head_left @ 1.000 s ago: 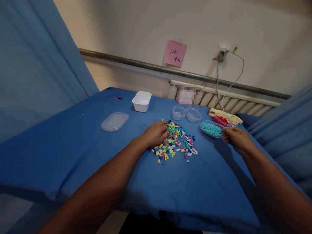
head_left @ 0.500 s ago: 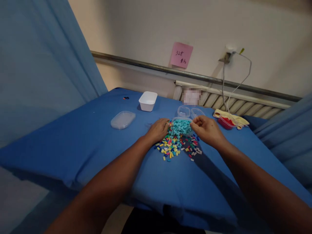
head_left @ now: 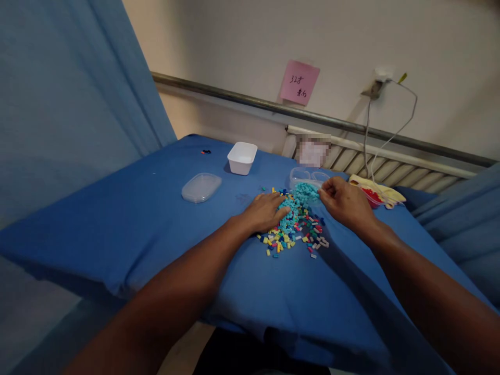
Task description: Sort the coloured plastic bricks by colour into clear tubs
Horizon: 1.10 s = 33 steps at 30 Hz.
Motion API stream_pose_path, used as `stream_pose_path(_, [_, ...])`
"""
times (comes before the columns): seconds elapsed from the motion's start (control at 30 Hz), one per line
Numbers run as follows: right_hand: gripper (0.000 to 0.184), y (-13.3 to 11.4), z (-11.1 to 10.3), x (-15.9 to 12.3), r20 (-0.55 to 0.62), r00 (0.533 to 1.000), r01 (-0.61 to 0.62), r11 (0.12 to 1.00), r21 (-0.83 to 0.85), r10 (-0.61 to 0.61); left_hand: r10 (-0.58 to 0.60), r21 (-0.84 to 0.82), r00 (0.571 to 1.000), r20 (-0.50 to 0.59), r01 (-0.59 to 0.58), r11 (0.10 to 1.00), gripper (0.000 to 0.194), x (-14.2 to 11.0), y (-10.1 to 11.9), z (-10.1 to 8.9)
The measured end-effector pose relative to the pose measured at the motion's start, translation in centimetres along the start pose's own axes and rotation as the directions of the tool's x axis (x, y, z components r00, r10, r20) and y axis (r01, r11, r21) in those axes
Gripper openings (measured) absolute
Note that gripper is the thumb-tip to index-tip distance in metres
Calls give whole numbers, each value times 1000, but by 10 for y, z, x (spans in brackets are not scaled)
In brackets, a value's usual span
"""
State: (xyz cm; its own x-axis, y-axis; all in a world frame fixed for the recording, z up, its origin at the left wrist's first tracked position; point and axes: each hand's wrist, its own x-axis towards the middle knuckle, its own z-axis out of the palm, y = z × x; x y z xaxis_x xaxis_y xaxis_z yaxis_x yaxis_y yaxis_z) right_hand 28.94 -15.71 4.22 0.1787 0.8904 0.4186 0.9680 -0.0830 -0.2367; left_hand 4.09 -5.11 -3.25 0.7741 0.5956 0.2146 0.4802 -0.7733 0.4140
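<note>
A loose pile of small coloured pieces [head_left: 294, 225] lies just below the centre of the frame, on a blue cloth [head_left: 167, 234]. My left hand [head_left: 267, 212] rests on the pile's left side, fingers half spread and slightly bent; it grips nothing that I can see, though what is under my palm is hidden. Right of centre, my right hand [head_left: 344, 203] is closed in a pinch, thumb and curled fingers on the right edge of a clear tub [head_left: 307, 183]. I hold it tipped over the pile, and turquoise pieces [head_left: 288, 212] spill from it onto the heap. Farther off, a clear lid [head_left: 201, 187] lies left of centre, and red pieces [head_left: 372, 195] fill a container at right. Beyond, a white box [head_left: 242, 159] stands near the upper middle.
</note>
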Motion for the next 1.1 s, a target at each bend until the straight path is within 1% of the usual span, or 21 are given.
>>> stream_pose_path(0.13, [18, 12, -2, -10, 18, 1000, -9, 997, -73, 10, 98, 93, 987, 126, -110, 990, 75, -11, 22, -4])
stream_pose_path(0.2, [18, 15, -3, -18, 23, 1000, -2, 996, -92, 4, 143, 125, 979, 149, -162, 979, 75, -15, 32, -6])
stream_pose_path(0.27, [20, 14, -3, -27, 33, 999, 20, 995, -98, -16, 186, 152, 970, 155, -210, 966, 67, -17, 39, -7])
stream_pose_path(0.33, [22, 10, -5, -35, 35, 999, 42, 994, -99, -39, 225, 176, 961, 160, -252, 952, 55, -20, 41, -9])
stream_pose_path(0.43, [23, 2, -9, -42, 12, 998, 67, 994, -84, -66, 243, 204, 957, 157, -273, 940, 40, -26, 35, -15])
stream_pose_path(0.53, [22, -10, -11, -41, -1, 995, 100, 994, -52, -100, 210, 224, 970, 119, -232, 947, 34, -34, 20, -22])
stream_pose_path(0.6, [21, -20, -7, -35, 8, 991, 136, 990, -24, -136, 154, 209, 985, 81, -168, 963, 34, -37, 8, -25])
stream_pose_path(0.67, [21, -30, -1, -26, 22, 985, 171, 985, 5, -171, 64, 169, 997, 37, -70, 983, 34, -35, -2, -25])
stream_pose_path(0.73, [19, -40, 7, -16, 30, 980, 197, 980, 21, -198, -49, 119, 999, -12, 50, 992, 35, -30, -11, -23])
stream_pose_path(0.77, [19, -43, 11, -12, 33, 977, 211, 977, 21, -211, -99, 102, 994, -33, 102, 990, 38, -25, -13, -21])
stream_pose_path(0.83, [19, -43, 17, -7, 28, 971, 236, 972, -1, -235, -169, 94, 984, -61, 174, 980, 50, -14, -17, -17])
stream_pose_path(0.9, [21, -34, 19, -6, 6, 966, 258, 966, -29, -258, -200, 111, 978, -65, 206, 972, 60, 0, -15, -14])
stream_pose_path(0.97, [21, -17, 19, -11, -38, 961, 275, 961, -25, -275, -217, 121, 975, -48, 221, 968, 61, 16, -10, -11])
stream_pose_path(1.03, [19, 4, 19, -21, -99, 955, 284, 958, 30, -280, -227, 132, 974, -11, 226, 965, 63, 31, 0, -10])
stream_pose_path(1.1, [18, 26, 19, -33, -177, 957, 254, 959, 125, -231, -229, 151, 973, 37, 221, 964, 68, 44, 14, -8])
